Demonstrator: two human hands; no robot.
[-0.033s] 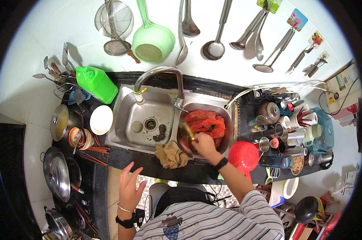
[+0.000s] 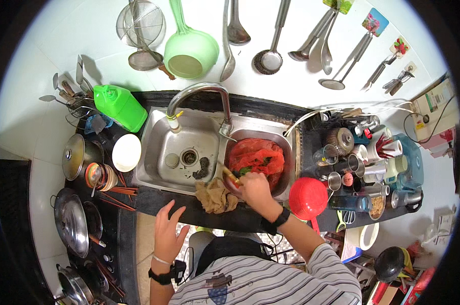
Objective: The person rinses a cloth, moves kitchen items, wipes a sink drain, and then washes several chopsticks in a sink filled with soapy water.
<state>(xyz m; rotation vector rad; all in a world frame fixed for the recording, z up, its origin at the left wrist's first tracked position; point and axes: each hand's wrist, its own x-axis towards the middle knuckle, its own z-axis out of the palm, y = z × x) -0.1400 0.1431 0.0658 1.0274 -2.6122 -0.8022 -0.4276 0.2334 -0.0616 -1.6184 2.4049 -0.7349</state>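
In the right sink basin [image 2: 289, 189], my right hand [image 2: 257, 192] is closed around a slim yellowish-brown tool with a stick-like shape [image 2: 230, 174]. The tool points up and left, toward the divider between the basins; its kind does not show. Beside it a crumpled red plastic bag [image 2: 263, 155] fills much of the basin, with some dark green bits at its opening. My left hand [image 2: 168, 230] hangs in front of the counter, fingers spread and holding nothing. Nearest to it on the sink's front edge lies a crumpled tan cloth [image 2: 215, 196].
A curved faucet [image 2: 199, 87] arches over the left basin [image 2: 153, 147], where dark scraps lie around the drain. A red plastic ladle [image 2: 308, 197] sits right of the sink. Cups and jars crowd the right counter; a white bowl [image 2: 127, 152] and green jug [image 2: 120, 108] stand left.
My right hand has shifted slightly down and left, and the tool in it has swung toward the basin divider. More green shows at the bag. My left hand stays spread, slightly higher.
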